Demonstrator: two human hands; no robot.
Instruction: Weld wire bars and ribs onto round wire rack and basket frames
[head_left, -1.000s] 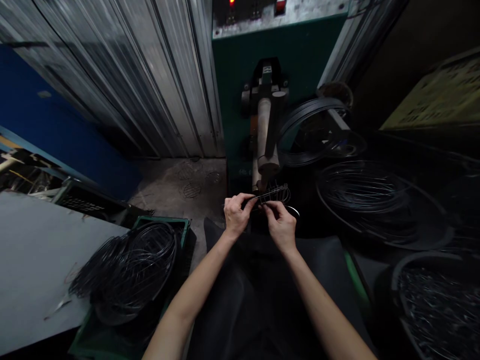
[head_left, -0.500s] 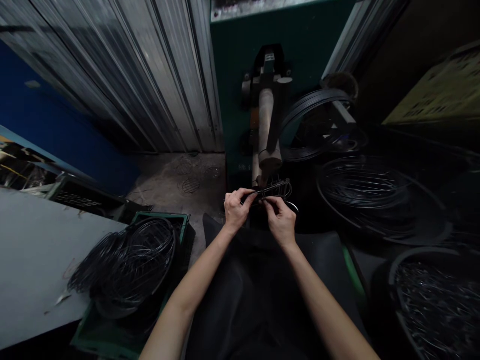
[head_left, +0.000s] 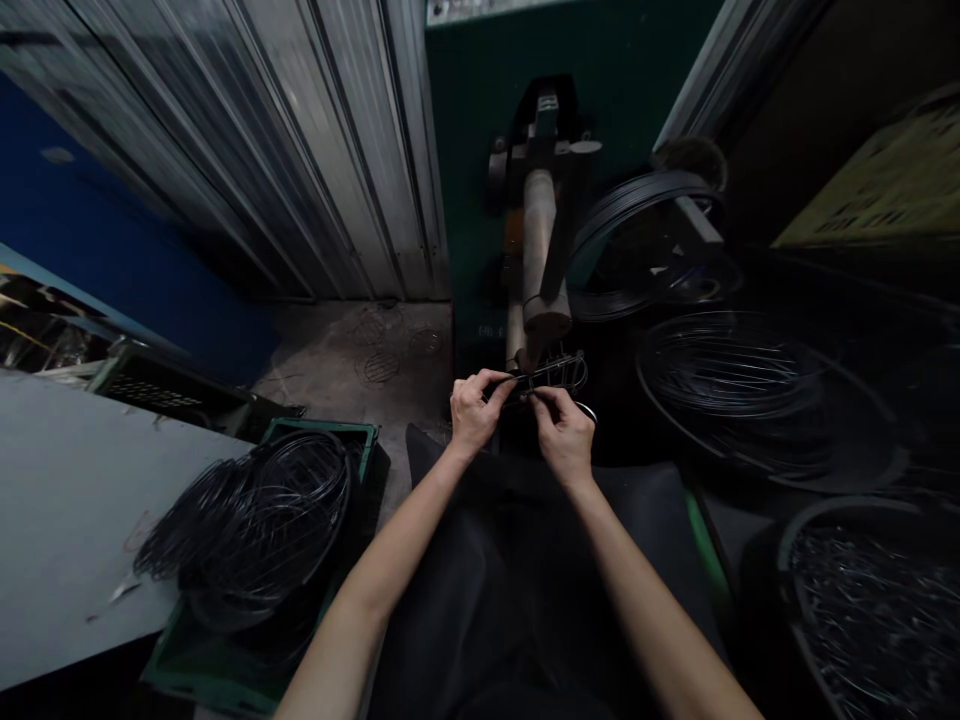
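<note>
My left hand point(head_left: 474, 412) is closed, thumb and fingers pinching the left side of a dark round wire rack point(head_left: 559, 372). My right hand point(head_left: 564, 430) pinches near the rack's front edge; a small piece may be between its fingertips, but it is too dark to make out. The rack lies at the tip of a machine with a thick metal cylinder arm point(head_left: 544, 260), just below its lower end. The machine's body point(head_left: 622, 90) is a dark green panel behind. The exact contact point is hidden by my fingers and shadow.
At the left, a green crate point(head_left: 367, 455) holds a heap of wire grids point(head_left: 277, 510). At the right stand a wide basin point(head_left: 847, 475) with wire racks and a tub point(head_left: 787, 540) of small metal parts. A wire coil point(head_left: 637, 200) hangs by the machine. Several wire grids point(head_left: 377, 368) lie on the floor.
The view has shifted slightly. Both hands keep the same pinching pose at the machine tip, and the wire rack stays in nearly the same place.
</note>
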